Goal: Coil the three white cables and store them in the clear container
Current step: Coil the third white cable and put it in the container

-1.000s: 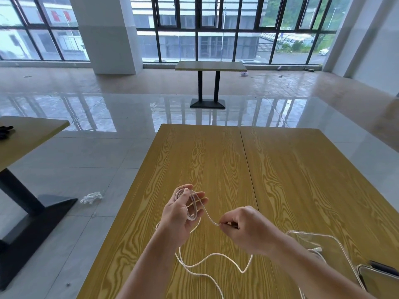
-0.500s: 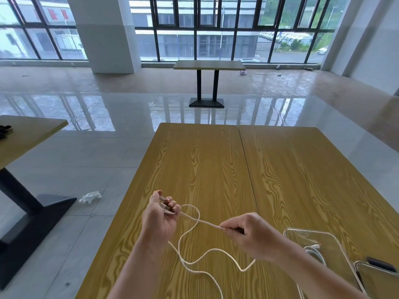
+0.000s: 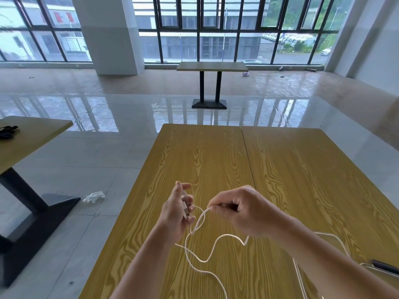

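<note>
The limp, light cable (image 3: 207, 253) needs steady tension; left hand (image 3: 179, 214) holds its plug, right hand (image 3: 239, 212) pinches the cord.

Both forearms bare w/ no sleeves, left hand (image 3: 177, 214) and right hand (image 3: 244, 212) ungloved.

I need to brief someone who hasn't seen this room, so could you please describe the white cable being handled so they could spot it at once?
Start at the yellow wooden table nearest the camera. Above its near end, the left hand grips one end of the white cable and the right hand pinches it further along. It is the only thin white cord between the hands, and its slack snakes loosely across the wood.
</note>
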Available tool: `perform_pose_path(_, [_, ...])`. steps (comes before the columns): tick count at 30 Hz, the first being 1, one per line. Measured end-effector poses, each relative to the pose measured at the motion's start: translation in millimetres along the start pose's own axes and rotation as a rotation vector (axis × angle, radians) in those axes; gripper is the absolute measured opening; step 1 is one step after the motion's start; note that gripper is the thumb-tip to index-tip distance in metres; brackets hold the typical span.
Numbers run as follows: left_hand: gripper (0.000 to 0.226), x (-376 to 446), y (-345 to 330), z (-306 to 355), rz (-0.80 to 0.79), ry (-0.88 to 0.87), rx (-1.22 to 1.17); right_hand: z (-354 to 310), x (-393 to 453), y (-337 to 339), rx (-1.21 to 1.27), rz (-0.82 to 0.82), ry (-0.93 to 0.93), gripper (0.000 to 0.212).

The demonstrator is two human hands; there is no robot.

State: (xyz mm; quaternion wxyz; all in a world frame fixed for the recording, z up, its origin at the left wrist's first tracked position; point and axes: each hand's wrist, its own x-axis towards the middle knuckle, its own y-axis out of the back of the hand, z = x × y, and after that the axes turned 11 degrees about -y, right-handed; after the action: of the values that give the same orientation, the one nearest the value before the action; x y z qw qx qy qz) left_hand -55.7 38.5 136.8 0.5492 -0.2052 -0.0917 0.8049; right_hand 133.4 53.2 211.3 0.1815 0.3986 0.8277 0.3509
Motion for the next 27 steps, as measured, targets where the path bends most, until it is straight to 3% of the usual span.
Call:
perform_pose_path(6, [0.049,-11.1,-7.3,4.0,-0.299,0.015,0.112,0.6,12.3,1.9,0.016,0.158,0.015,0.015])
perform_pose_path(12, [0.057,-17.4,-12.1,6.1,-0.435,0.031,0.160,2.3,18.1,2.1,0.031,0.210,-0.015,0.016])
perform_pose_path(18, [0.044,-28.9,-15.5,13.0,-0.563,-0.109,0.342,11.0,21.2,3.7,0.035,0.282,-0.038,0.016])
perform_pose_path(23, [0.018,-33.8,-16.0,17.6,-0.580,-0.121,0.335,13.3,22.9,1.5,0.047,0.299,-0.022,0.016])
perform_pose_path(27, [0.029,-32.3,-17.1,16.8,-0.514,-0.080,0.354,14.1,24.4,-0.5,0.026,0.317,-0.025,0.016])
